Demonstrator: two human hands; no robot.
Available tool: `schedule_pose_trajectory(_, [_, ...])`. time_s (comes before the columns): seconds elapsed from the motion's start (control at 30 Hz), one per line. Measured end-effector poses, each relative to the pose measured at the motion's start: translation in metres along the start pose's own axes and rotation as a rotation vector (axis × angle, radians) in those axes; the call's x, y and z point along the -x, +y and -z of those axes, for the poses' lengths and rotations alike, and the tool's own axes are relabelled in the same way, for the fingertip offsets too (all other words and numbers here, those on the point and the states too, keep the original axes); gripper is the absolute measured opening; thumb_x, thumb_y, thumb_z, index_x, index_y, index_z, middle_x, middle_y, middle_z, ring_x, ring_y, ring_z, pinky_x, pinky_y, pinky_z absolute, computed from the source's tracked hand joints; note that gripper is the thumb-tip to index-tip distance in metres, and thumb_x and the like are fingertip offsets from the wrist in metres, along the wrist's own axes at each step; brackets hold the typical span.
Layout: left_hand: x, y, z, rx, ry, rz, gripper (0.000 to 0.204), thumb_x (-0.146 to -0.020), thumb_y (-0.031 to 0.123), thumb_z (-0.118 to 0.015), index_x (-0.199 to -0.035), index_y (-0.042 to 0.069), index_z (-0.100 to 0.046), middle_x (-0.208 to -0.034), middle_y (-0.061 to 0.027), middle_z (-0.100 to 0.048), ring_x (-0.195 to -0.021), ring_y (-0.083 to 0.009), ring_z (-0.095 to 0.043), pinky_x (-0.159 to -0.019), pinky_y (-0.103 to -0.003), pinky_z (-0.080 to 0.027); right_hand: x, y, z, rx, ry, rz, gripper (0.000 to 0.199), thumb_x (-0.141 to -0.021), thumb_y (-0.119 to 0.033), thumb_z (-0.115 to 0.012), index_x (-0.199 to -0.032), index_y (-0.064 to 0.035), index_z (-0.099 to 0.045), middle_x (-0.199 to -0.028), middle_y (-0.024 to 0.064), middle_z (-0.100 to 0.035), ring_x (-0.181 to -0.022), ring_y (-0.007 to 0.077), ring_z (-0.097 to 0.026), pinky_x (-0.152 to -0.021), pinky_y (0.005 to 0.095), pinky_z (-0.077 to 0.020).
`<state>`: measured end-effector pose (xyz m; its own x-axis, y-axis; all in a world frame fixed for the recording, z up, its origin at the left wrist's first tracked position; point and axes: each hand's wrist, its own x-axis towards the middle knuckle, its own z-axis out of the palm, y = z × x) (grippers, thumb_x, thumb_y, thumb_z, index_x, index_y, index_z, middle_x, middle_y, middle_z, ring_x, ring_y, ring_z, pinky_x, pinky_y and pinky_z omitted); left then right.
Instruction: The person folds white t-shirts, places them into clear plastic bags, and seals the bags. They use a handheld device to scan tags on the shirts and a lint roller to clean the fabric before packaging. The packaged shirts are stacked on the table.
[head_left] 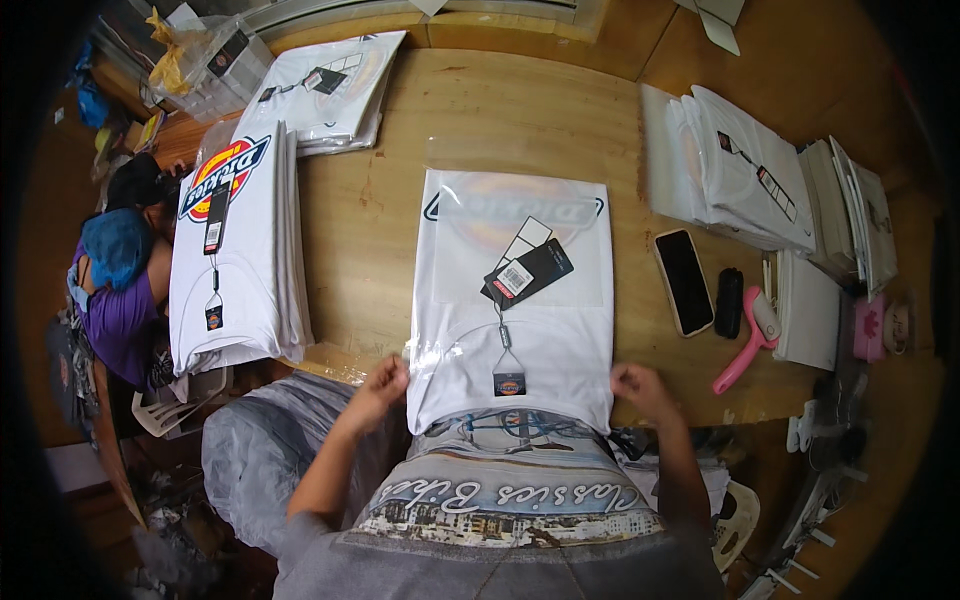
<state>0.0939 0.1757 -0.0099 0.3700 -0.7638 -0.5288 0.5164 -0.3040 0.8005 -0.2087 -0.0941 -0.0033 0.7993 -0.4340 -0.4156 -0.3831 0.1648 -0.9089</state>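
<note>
A folded white T-shirt (pixel 460 365) lies at the front edge of the table in front of me, with a clear plastic bag (pixel 465 152) around it. The bag's film reaches past the shirt's far edge and shines along its left side. Black and white hang tags (pixel 530 272) on a cord rest on the shirt, above a small dark neck label (pixel 509 384). My left hand (pixel 383 388) is closed at the bag's near left edge. Opposite it, my right hand (pixel 643 390) pinches the near right edge. The fingertips are small and partly hidden.
Stacks of folded white shirts stand at the left (pixel 240 270), far left (pixel 330 85) and right (pixel 750 170). Right of me lie a phone (pixel 684 282), a black case (pixel 729 302) and a pink-handled tool (pixel 745 350). Another person (pixel 125 290) is beyond the table's left side.
</note>
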Motion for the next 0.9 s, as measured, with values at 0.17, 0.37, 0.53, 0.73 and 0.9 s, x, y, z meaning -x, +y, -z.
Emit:
schedule_pose_trajectory(0.17, [0.058,-0.009,-0.018,-0.035,-0.064,0.005,0.02,-0.08,0.024,-0.057,-0.078,0.009,-0.044,-0.07,0.006,-0.039,-0.066,-0.0038,-0.036,-0.059,-0.016,-0.029,0.053,0.001,-0.021,-0.108,-0.173,-0.21,0.007,-0.079,-0.007,-0.055,-0.083,-0.0017,-0.053,-0.076,-0.0003,-0.052,-0.074,0.0077,-0.049,-0.071,0.0215,-0.0403])
schedule_pose_trajectory(0.37, [0.043,0.005,-0.012,-0.345,0.014,-0.188,0.013,-0.08,0.016,-0.055,-0.079,0.004,-0.049,-0.075,0.0026,-0.049,-0.072,-0.0059,-0.044,-0.067,-0.02,-0.038,0.003,-0.014,-0.023,-0.105,0.113,-0.059,0.007,-0.081,-0.009,-0.053,-0.083,-0.0013,-0.053,-0.076,-0.0006,-0.05,-0.072,0.0077,-0.049,-0.071,0.0221,-0.0417])
schedule_pose_trajectory(0.53, [0.015,0.064,-0.05,-1.114,-0.094,-0.584,0.01,-0.072,0.006,-0.055,-0.082,0.007,-0.054,-0.069,-0.0103,-0.059,-0.057,-0.0259,-0.058,-0.052,-0.032,-0.046,-0.056,-0.024,0.005,-0.626,0.316,0.204,0.02,-0.083,-0.008,-0.048,-0.102,-0.004,-0.043,-0.098,0.0105,-0.052,-0.09,0.0196,-0.052,-0.079,0.0344,-0.0441])
schedule_pose_trajectory(0.73, [-0.023,0.037,-0.157,-1.187,-0.661,-0.805,0.029,-0.065,0.01,-0.055,-0.094,0.011,-0.056,-0.073,-0.0122,-0.059,-0.062,-0.0288,-0.058,-0.056,-0.036,-0.047,0.008,-0.002,-0.03,-0.763,0.5,0.092,0.04,-0.082,-0.003,-0.047,-0.118,-0.0015,-0.03,-0.112,0.02,-0.046,-0.1,0.0271,-0.05,-0.081,0.035,-0.0436])
schedule_pose_trajectory(0.9, [-0.132,0.089,-0.17,-1.255,-0.13,-0.971,0.027,-0.067,0.0,-0.053,-0.093,0.007,-0.056,-0.085,-0.0143,-0.057,-0.078,-0.031,-0.054,-0.068,-0.036,-0.045,0.054,0.017,-0.066,-0.921,0.517,0.02,0.046,-0.08,0.003,-0.046,-0.122,-0.0003,-0.027,-0.117,0.0207,-0.042,-0.106,0.0267,-0.046,-0.086,0.0327,-0.0408])
